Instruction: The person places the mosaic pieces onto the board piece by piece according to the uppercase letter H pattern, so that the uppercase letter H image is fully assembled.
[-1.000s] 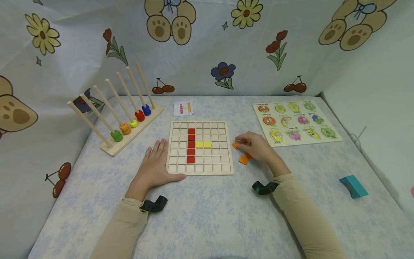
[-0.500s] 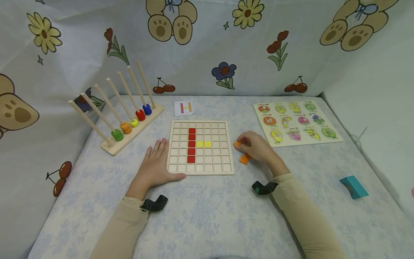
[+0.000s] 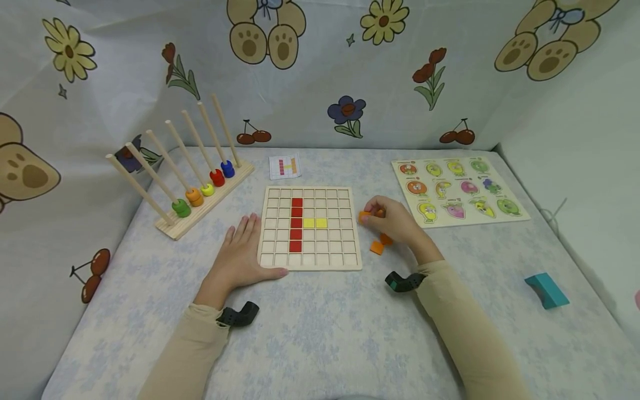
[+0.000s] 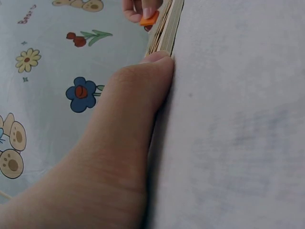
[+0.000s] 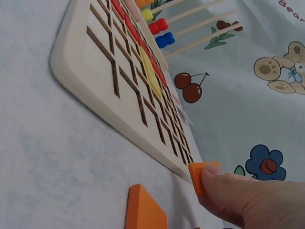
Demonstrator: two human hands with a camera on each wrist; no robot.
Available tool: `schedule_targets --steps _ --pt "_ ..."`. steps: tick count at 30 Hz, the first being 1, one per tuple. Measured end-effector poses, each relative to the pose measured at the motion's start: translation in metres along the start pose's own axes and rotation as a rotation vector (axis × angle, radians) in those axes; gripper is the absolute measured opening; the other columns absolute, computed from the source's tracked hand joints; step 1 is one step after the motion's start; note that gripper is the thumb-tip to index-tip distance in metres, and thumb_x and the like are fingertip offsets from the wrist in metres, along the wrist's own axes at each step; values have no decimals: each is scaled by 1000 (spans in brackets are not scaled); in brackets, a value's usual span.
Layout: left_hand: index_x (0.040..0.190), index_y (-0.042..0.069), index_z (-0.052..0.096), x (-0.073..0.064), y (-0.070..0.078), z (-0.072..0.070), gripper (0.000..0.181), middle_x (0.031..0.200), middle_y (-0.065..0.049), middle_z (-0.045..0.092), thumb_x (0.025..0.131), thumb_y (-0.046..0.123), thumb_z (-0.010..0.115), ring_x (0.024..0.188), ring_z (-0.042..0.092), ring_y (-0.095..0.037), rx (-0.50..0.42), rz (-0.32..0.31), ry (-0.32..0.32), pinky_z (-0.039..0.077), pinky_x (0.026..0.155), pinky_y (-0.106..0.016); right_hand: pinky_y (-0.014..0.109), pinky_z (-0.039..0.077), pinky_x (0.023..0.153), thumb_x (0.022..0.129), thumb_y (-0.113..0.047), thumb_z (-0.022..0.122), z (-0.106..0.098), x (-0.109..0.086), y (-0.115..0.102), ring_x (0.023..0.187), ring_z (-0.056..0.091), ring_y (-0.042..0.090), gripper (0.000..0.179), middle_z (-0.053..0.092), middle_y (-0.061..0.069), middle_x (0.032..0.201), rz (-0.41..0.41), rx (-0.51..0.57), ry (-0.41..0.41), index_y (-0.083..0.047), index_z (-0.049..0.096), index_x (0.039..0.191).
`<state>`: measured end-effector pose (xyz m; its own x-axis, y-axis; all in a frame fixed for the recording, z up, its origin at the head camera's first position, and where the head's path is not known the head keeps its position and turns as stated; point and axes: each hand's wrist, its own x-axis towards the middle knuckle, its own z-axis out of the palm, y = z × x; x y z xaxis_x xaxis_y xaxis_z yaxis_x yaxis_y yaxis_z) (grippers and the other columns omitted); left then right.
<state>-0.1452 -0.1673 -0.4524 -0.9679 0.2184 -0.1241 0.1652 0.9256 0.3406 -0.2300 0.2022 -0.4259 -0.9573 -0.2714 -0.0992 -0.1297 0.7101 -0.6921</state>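
Note:
My right hand pinches an orange square tile between thumb and fingers, just off the right edge of a wooden grid board. In the right wrist view the tile is lifted above the table. More orange tiles lie under and beside that hand, partly hidden by it. My left hand lies flat with fingers spread along the board's left side, its thumb against the front edge. Set into the grid are a column of red tiles and two yellow tiles.
Behind the board lies a small pattern card. A wooden peg stand with coloured beads stands at the back left. A fruit picture board lies at the back right, and a teal arch block at the far right.
My right hand has shifted slightly left and away from me, taking the pinched orange tile off the table. More of the loose tiles shows beneath it. My left hand has stayed put.

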Motion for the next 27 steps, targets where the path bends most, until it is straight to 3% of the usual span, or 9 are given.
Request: schedule_targets --steps 15,27 --pt "160 5 0 0 -2 2 149 168 -13 0 56 97 56 156 -1 -32 7 13 15 3 124 -57 36 43 80 93 -34 70 6 48 -27 97 54 24 23 64 5 105 15 49 46 -16 63 107" --pt "160 5 0 0 -4 3 147 168 -13 0 58 96 57 156 -1 -31 4 13 21 3 124 -56 37 44 83 93 -30 71 15 65 -43 99 55 24 22 63 7 104 13 59 7 -14 63 106"
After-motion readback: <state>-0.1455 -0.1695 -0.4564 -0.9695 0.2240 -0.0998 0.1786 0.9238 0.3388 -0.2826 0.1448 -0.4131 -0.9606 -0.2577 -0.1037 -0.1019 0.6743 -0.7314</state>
